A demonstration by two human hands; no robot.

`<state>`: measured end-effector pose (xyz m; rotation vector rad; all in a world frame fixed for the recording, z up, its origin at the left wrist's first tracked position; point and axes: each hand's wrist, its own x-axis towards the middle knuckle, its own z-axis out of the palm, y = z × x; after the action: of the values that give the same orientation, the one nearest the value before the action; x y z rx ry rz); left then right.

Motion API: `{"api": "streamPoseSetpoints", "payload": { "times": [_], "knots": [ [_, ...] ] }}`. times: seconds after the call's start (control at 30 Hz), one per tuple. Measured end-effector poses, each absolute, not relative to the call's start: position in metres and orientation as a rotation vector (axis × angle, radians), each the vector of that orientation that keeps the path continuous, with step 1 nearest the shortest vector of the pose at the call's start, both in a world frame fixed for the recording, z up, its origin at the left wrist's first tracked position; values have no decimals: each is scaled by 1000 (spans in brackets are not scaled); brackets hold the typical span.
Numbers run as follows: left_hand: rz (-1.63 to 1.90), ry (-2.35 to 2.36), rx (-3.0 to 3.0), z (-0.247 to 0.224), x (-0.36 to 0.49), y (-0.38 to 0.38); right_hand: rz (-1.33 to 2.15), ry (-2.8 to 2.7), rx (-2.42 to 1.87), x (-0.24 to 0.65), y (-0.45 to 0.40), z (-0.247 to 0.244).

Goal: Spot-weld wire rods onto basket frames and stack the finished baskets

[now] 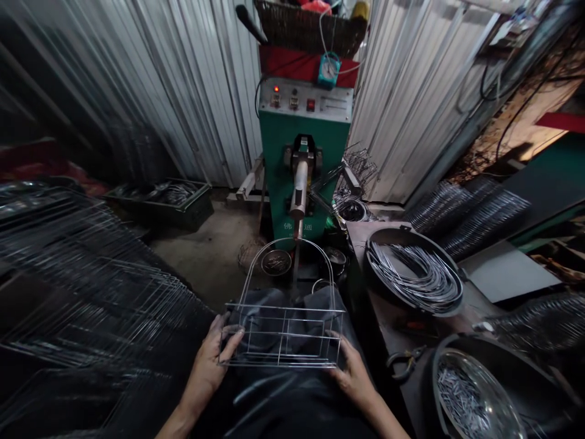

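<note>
A rectangular wire rack (280, 334) with a tall arched wire handle is held over my lap. My left hand (211, 356) grips its left end, thumb over the wires. At the right end, my right hand (351, 366) closes round the side wires. The top of the arch meets the electrode tip (298, 229) of a green spot welding machine (278, 152); whether they touch I cannot tell. A red light glows on the machine's panel.
Stacked wire frames (150, 305) fill the left side. On the right bench, a round pan (372, 268) holds wire hoops, and a bowl (498, 396) holds short metal pieces. Pliers (404, 363) lie between them. A metal bin (192, 213) stands by the corrugated wall.
</note>
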<state>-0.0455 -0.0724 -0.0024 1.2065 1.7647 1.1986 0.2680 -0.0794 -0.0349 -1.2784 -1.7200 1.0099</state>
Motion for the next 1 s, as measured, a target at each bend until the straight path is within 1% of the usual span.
{"api": "streamPoseSetpoints", "payload": {
  "times": [0.2,0.37,0.47,0.53,0.6,0.7,0.77,0.83,1.0],
  "knots": [
    [1195,1748,1265,-9,-50,-72,1032,-1700,-1242,266,-82,-27],
    [1185,1743,1371,-19,-48,-69,1151,-1626,-1342,258,-77,-20],
    [1128,1727,1413,-7,-45,-73,1312,-1446,-1360,254,-75,-20],
    [1101,1651,1315,10,-45,-79,1433,-1298,-1327,255,-78,-21],
    [1230,1454,1060,31,-49,-87,1515,-1175,-1297,259,-85,-25],
    [1648,962,570,60,-58,-99,1598,-1045,-1280,268,-95,-34],
    [1843,717,385,72,-63,-105,1636,-986,-1268,272,-99,-40],
    [1916,617,301,78,-66,-109,1655,-939,-1258,272,-101,-44],
    [1916,538,225,82,-69,-115,1644,-882,-1235,262,-100,-35]
  ]
}}
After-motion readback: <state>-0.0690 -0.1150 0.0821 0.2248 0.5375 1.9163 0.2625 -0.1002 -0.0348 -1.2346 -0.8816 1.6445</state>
